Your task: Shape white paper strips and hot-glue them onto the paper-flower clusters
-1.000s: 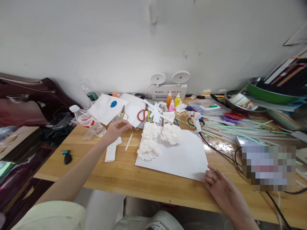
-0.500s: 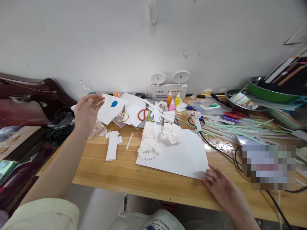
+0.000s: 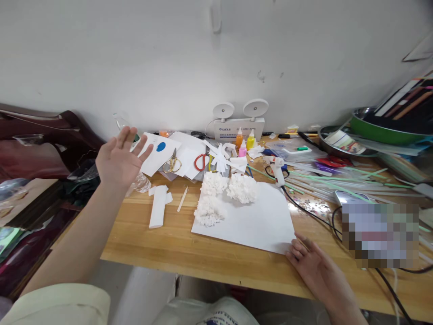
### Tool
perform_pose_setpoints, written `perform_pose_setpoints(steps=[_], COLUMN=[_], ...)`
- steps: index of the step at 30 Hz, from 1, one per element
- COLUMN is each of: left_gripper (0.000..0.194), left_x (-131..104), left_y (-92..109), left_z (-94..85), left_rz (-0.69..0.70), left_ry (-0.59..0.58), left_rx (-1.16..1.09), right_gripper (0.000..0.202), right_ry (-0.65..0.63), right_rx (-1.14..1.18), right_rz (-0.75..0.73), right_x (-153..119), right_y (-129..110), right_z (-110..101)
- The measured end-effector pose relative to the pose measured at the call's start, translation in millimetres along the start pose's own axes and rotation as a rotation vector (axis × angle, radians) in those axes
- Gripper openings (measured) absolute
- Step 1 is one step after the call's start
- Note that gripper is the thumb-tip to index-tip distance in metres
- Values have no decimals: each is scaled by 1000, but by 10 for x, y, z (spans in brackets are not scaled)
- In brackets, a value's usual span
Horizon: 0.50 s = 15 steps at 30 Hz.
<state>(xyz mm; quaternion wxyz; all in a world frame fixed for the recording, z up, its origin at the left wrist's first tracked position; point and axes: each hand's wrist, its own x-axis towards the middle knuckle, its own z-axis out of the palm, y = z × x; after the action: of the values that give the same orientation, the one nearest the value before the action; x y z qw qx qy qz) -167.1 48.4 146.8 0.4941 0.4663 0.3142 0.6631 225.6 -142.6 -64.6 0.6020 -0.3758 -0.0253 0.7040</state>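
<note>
My left hand [image 3: 121,161] is raised over the table's left side with its fingers spread and nothing in it. Beside the lower right corner of a white sheet [image 3: 250,225], my right hand [image 3: 313,266] rests on the table edge, palm up, fingers loosely apart and holding nothing. Three fluffy white clusters lie on the sheet: one at the upper left [image 3: 214,183], one at the upper middle [image 3: 242,188] and one lower left [image 3: 209,210]. A folded white paper piece [image 3: 158,207] and a thin white stick [image 3: 182,199] lie to the left of the sheet.
Gold-handled scissors [image 3: 172,163], red-handled scissors [image 3: 199,162] and paint bottles [image 3: 250,141] are at the back. A glue gun [image 3: 277,170] with a black cable stands right of the clusters. Thin strips [image 3: 324,180], a pixelated device [image 3: 379,234] and a green bowl [image 3: 382,126] lie right.
My left hand has turned and spread its fingers, moving slightly left and down. My right hand and the things on the table have stayed in place.
</note>
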Motion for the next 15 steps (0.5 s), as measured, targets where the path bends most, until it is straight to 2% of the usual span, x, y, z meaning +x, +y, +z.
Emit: perform_pose_setpoints(steps=[2, 4, 6, 10, 12, 15], left_gripper=[33, 35, 39, 47, 40, 19], left_x=[-76, -143, -216, -388, -458, -508], left_y=[-30, -83, -172, -419, -531, -638], left_z=[40, 60, 45, -130, -271, -437], left_rz=[-108, -189, -227, -251, -248, -272], left_ry=[-39, -113, -230, -650, -819, -926], left_rx=[-27, 79, 369, 1117, 1316, 1438], right_gripper=[26, 26, 26, 25, 26, 27], right_ry=[-1, 5, 7, -1, 7, 17], right_rx=[-12, -21, -18, 12, 29, 40], right_rz=[1, -9, -19, -23, -17, -10], right_x=[1, 3, 5, 4, 1, -2], right_y=[0, 1, 3, 7, 7, 3], right_z=[4, 10, 16, 21, 24, 35])
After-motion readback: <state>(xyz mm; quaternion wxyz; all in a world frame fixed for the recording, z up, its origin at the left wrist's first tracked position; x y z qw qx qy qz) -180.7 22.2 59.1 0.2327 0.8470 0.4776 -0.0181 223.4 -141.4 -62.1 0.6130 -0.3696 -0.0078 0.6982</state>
